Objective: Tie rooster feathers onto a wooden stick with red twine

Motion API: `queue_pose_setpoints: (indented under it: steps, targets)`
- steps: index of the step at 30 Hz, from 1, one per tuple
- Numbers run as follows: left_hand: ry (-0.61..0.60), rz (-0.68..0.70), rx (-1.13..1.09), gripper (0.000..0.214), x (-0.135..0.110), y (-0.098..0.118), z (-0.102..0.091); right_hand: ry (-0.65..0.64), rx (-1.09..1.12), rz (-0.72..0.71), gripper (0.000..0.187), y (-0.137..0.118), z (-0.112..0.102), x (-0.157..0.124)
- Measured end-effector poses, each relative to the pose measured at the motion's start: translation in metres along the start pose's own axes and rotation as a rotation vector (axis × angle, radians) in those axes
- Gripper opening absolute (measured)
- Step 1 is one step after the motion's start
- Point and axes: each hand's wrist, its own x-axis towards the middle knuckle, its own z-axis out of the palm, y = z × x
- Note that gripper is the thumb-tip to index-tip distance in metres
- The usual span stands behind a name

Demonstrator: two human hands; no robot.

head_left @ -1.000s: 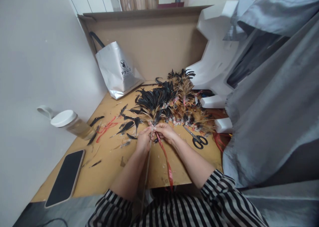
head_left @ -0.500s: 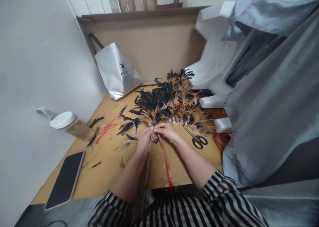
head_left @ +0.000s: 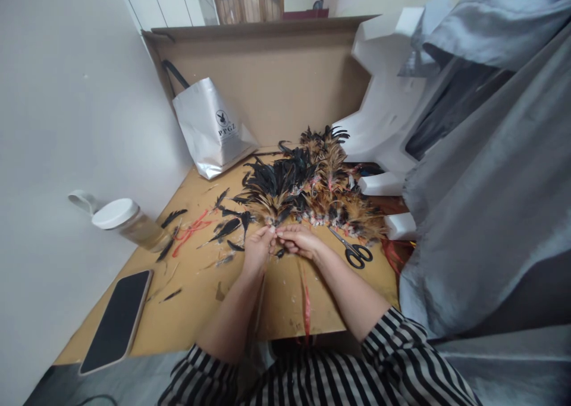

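Observation:
My left hand (head_left: pixel 259 249) is closed in a pinch at the stem end of a bunch of feathers (head_left: pixel 267 205), tan near the base with long black tips. Against it, fingertips almost touching, my right hand (head_left: pixel 298 239) is also pinched at the same stems; what lies between its fingers is too small to make out. A strip of red ribbon (head_left: pixel 307 306) hangs below my right hand over the table's front edge, its upper part hard to see. Black-handled scissors (head_left: pixel 355 255) lie right of my right hand. Behind them spreads a pile of brown and black feather bunches (head_left: pixel 332 162).
Loose black feathers (head_left: pixel 226 229) and red ribbon scraps (head_left: pixel 191 235) lie to the left. Farther left are a lidded bottle (head_left: pixel 138 226) and a phone (head_left: pixel 116 321). A silver bag (head_left: pixel 209 129) leans at the back. White foam (head_left: pixel 383 109) and grey cloth (head_left: pixel 491 186) border the right.
My right hand has turned slightly, its fingers more curled. The ribbon strip, earlier running plainly up to my hands, now shows mainly near the table edge. The view has shifted slightly.

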Motion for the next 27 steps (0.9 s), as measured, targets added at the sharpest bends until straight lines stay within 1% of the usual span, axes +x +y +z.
queue_pose_setpoints:
  steps: [2, 4, 6, 8, 11, 14, 19, 23, 27]
  targets:
    - [0.008, -0.008, 0.041, 0.029, 0.0, 0.001, 0.0, 0.154, -0.057, -0.087, 0.024, 0.001, 0.003, 0.002]
    - [0.003, -0.022, 0.06, 0.029, -0.001, 0.003, 0.001, 0.306, -0.085, -0.205, 0.024, 0.002, 0.008, 0.005]
    - [0.005, -0.02, 0.066, 0.029, -0.002, 0.005, 0.001, 0.369, -0.073, -0.259, 0.023, 0.003, 0.013, 0.006]
    - [0.011, 0.002, 0.082, 0.026, -0.003, 0.007, 0.002, 0.37, -0.036, -0.219, 0.022, 0.002, 0.018, 0.004]
    - [0.026, 0.068, 0.155, 0.02, -0.003, 0.008, 0.002, 0.318, 0.04, -0.128, 0.02, 0.0, 0.023, -0.003]
    - [0.056, 0.144, 0.223, 0.013, -0.004, 0.009, 0.003, 0.303, 0.079, -0.128, 0.019, -0.002, 0.028, -0.009]
    - [0.073, 0.281, 0.318, 0.003, -0.004, 0.007, 0.003, 0.351, 0.051, -0.158, 0.024, 0.0, 0.029, -0.008]
    - [0.128, 0.343, 0.353, 0.021, -0.004, 0.0, 0.002, 0.396, 0.019, -0.2, 0.031, 0.002, 0.023, -0.001]
    - [0.14, 0.397, 0.427, 0.022, -0.006, -0.004, 0.003, 0.364, 0.033, -0.19, 0.032, 0.005, 0.016, 0.003]
